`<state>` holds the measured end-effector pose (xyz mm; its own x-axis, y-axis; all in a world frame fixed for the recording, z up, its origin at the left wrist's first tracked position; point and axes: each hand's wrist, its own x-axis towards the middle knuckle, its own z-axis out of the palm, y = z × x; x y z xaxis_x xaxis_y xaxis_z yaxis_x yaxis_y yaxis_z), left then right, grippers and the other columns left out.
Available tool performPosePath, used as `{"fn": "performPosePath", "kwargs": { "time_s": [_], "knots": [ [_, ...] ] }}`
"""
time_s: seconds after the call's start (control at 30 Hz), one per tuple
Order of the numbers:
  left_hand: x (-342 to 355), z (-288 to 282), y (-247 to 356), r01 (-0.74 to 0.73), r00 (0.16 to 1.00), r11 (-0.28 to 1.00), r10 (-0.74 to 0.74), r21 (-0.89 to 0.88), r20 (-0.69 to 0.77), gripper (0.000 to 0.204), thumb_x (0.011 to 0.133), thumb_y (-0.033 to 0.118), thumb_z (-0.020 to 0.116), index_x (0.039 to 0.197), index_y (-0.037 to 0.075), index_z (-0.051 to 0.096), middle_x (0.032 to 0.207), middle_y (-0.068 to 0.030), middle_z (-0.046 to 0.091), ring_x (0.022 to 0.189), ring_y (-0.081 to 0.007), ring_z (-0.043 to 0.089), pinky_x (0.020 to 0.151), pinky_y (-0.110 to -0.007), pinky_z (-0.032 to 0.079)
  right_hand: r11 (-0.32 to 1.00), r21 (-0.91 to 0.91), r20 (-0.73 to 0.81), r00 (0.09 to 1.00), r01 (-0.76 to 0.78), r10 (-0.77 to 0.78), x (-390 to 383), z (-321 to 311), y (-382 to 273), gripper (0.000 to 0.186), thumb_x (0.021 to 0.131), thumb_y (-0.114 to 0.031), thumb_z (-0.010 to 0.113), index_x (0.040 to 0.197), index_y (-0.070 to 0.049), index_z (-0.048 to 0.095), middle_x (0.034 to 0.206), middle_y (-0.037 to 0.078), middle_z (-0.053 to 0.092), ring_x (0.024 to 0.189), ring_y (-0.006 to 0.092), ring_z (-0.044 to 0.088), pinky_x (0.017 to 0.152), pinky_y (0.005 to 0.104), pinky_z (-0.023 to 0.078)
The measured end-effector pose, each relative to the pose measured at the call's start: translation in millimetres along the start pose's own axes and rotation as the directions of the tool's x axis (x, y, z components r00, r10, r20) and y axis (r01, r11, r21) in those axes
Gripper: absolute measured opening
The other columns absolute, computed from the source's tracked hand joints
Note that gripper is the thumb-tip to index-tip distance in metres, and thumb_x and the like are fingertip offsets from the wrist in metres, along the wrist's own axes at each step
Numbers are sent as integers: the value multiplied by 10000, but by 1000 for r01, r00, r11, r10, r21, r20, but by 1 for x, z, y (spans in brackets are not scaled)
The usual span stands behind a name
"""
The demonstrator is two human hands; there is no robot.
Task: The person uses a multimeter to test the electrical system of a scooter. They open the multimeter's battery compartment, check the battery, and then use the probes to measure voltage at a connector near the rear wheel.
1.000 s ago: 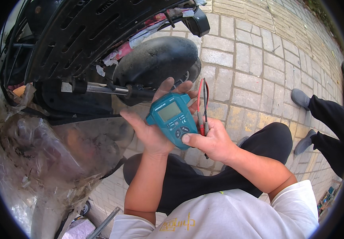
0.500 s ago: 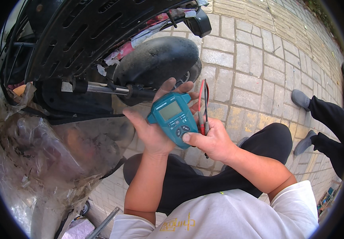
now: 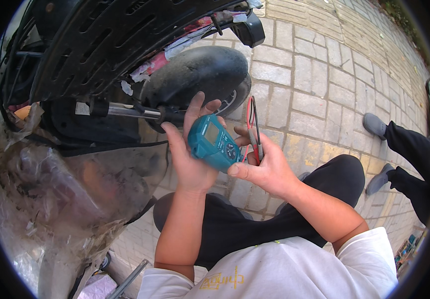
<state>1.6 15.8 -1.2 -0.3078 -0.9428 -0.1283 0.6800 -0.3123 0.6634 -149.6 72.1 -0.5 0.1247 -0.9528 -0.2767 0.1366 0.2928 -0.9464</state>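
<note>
A teal handheld multimeter [image 3: 214, 147] with a small grey screen lies tilted against the palm and fingers of my left hand [image 3: 187, 168]. That hand is open, its thumb and fingers stretched apart. My right hand [image 3: 273, 172] is closed round the red and black test probes [image 3: 255, 149], whose leads loop up above the fingers. Its thumb tip touches the meter's lower end. Part of the probes and the meter's underside are hidden by the hands.
Beyond my hands is a black tyre [image 3: 195, 74] under a slotted black rack [image 3: 95, 45]. A chrome shock absorber [image 3: 130, 110] runs beside it. Cloudy plastic sheeting [image 3: 75, 194] hangs at left. Another person's legs [image 3: 409, 144] stand at right on the paving [image 3: 309, 74].
The multimeter has tilted, so its face shows at a steeper angle. My right thumb has moved from its buttons to its lower end. The left fingers have shifted slightly left.
</note>
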Motion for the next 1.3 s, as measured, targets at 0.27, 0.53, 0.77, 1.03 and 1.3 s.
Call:
{"fn": "performPosePath", "kwargs": {
  "time_s": [0.27,0.53,0.77,1.03,1.3],
  "knots": [
    [-4,8,-10,-9,995,959,37,283,-93,613,1035,435,363,1450,-17,359,1487,-168,376,1235,-235,511,1079,-393,354,866,387,156,948,-316,276,18,-20,7,669,913,-615,556,1126,18,595,824,82,646,585,96,570,478,214,435],
    [-12,-3,-11,-283,957,698,252,658,144,458,895,58,631,1324,-54,516,1418,-172,447,1232,-242,514,1023,-381,430,719,616,182,946,-321,267,17,-15,5,753,934,-728,299,1091,-64,617,770,75,635,472,89,495,386,232,354],
    [-19,8,-2,-398,871,-9,309,917,382,467,764,52,724,1216,15,614,1374,-181,499,1193,-334,546,980,-409,466,791,550,152,964,-266,219,23,-16,15,811,908,-764,293,1274,-84,542,961,86,635,586,126,584,399,225,394],
    [-17,9,-2,-551,801,-173,167,817,575,435,706,80,783,1117,12,656,1162,-176,652,979,-314,671,819,-370,557,936,313,-147,965,-162,217,13,-16,-1,594,938,-631,493,924,-51,617,691,-10,553,524,46,470,416,210,327],
    [-23,13,-16,-501,804,-271,204,822,558,405,723,31,717,1125,28,667,1113,-163,679,836,-277,699,734,-358,573,923,267,-139,936,-279,323,16,-19,-5,606,918,-651,516,828,-59,613,604,-11,521,459,58,439,402,227,317]
  ]
}}
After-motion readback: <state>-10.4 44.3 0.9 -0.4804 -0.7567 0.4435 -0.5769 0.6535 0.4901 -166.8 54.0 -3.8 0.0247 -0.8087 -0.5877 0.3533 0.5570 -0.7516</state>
